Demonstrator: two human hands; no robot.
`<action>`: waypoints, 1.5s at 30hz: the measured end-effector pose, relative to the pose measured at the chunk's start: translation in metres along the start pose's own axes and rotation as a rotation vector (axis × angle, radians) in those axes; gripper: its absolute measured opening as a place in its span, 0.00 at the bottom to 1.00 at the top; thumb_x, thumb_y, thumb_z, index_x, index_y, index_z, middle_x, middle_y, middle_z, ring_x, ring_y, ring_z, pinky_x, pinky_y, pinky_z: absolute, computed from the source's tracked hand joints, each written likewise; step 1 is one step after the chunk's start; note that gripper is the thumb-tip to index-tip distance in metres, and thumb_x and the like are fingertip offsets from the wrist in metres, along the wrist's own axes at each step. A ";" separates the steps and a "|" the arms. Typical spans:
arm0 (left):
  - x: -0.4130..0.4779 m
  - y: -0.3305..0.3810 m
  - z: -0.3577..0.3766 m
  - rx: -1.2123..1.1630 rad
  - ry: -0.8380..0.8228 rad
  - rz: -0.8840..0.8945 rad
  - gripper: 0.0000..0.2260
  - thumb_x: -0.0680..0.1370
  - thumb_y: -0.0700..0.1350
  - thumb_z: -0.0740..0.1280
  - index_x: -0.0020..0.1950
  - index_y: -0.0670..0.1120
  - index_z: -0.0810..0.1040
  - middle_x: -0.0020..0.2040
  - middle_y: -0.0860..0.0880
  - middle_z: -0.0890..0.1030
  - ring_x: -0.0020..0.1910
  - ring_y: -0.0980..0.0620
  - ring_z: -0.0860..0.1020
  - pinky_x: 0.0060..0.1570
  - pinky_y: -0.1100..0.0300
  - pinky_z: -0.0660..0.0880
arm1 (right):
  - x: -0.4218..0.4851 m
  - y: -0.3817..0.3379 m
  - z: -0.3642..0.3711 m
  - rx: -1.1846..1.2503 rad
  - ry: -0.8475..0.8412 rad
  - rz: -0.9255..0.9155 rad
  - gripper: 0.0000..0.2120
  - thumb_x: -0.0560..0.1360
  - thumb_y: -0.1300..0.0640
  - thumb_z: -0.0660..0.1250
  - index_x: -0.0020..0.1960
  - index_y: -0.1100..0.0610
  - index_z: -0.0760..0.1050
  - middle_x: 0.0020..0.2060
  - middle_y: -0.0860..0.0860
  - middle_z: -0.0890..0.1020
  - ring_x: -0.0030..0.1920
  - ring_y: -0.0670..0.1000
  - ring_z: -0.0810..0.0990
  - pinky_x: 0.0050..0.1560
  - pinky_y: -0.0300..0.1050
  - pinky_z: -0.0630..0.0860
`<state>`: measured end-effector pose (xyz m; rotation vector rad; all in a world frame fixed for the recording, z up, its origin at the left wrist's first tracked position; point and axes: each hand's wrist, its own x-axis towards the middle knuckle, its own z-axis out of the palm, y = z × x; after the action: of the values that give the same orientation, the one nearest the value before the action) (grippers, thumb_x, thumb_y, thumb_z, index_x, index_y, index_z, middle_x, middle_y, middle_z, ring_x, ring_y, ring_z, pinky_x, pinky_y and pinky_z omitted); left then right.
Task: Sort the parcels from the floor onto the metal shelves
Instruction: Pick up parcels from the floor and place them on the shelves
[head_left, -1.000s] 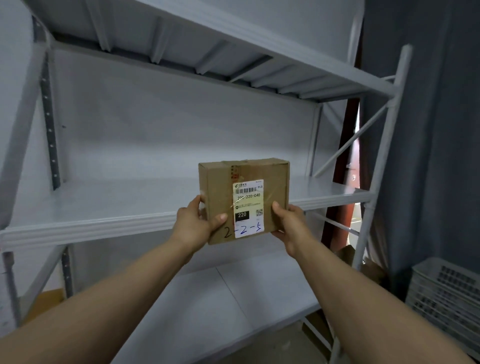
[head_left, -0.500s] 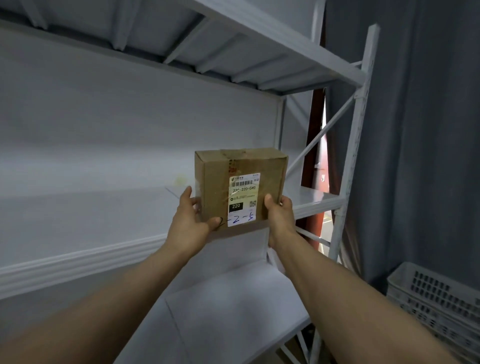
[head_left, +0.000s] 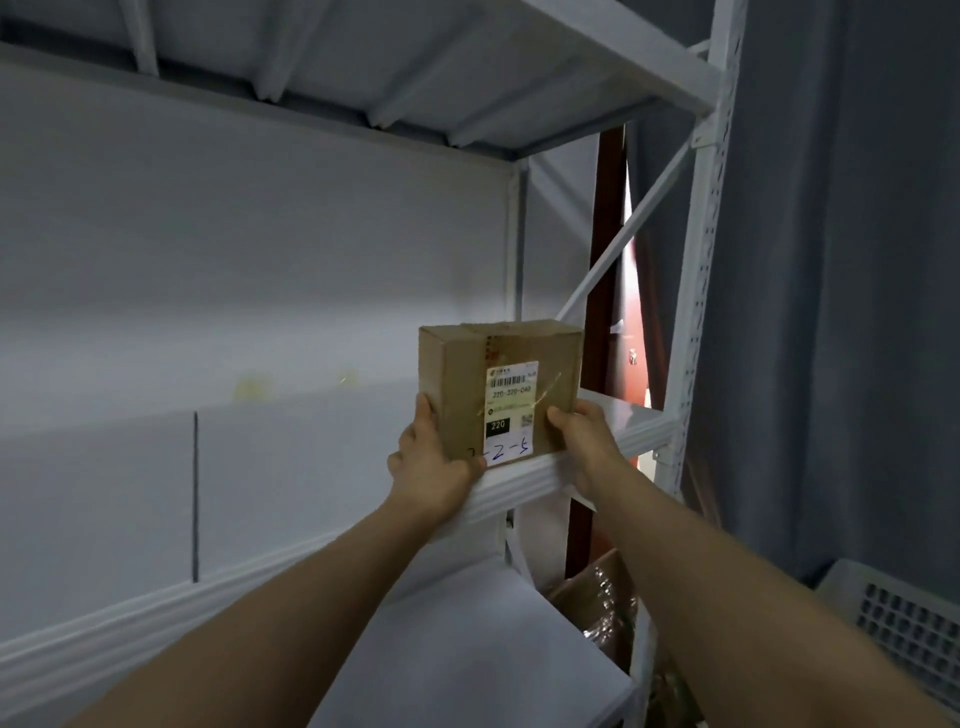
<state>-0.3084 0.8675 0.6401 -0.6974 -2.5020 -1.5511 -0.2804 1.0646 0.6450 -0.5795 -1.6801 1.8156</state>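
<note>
At the shelf's (head_left: 545, 475) front edge, both hands, left (head_left: 431, 467) and right (head_left: 584, 441), clasp the box (head_left: 467, 384); releasing early could tip it off.

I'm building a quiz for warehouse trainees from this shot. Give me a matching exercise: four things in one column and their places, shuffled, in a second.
Things
1. parcel
2. left hand
3. right hand
4. crate

Places
A. lower right of the view, by the curtain
B. on the parcel's right side
C. upright at the shelf's front edge
D. at the parcel's lower left corner

Pairs: 1-C, 2-D, 3-B, 4-A
</note>
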 end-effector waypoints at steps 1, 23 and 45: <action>0.009 0.000 0.008 0.052 -0.002 -0.028 0.43 0.72 0.51 0.73 0.78 0.56 0.48 0.70 0.43 0.68 0.69 0.39 0.66 0.70 0.40 0.65 | 0.011 0.005 -0.003 -0.024 0.000 -0.010 0.20 0.80 0.59 0.66 0.70 0.54 0.67 0.58 0.53 0.81 0.53 0.51 0.81 0.49 0.46 0.77; 0.044 -0.003 0.048 0.333 -0.040 0.042 0.39 0.75 0.49 0.64 0.79 0.51 0.43 0.69 0.44 0.75 0.64 0.40 0.74 0.64 0.42 0.71 | 0.064 0.017 -0.009 -0.527 0.249 -0.050 0.37 0.78 0.60 0.65 0.80 0.63 0.50 0.77 0.61 0.63 0.74 0.63 0.67 0.73 0.59 0.66; -0.154 -0.066 -0.249 0.392 0.153 0.017 0.07 0.78 0.47 0.64 0.45 0.48 0.80 0.47 0.52 0.84 0.50 0.49 0.80 0.51 0.54 0.77 | -0.209 0.013 0.239 -0.388 0.086 -0.329 0.18 0.78 0.52 0.60 0.31 0.55 0.63 0.29 0.52 0.70 0.32 0.57 0.70 0.33 0.46 0.63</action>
<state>-0.2359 0.5768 0.6516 -0.5174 -2.5609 -1.0141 -0.2899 0.7469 0.6420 -0.4947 -1.9500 1.2281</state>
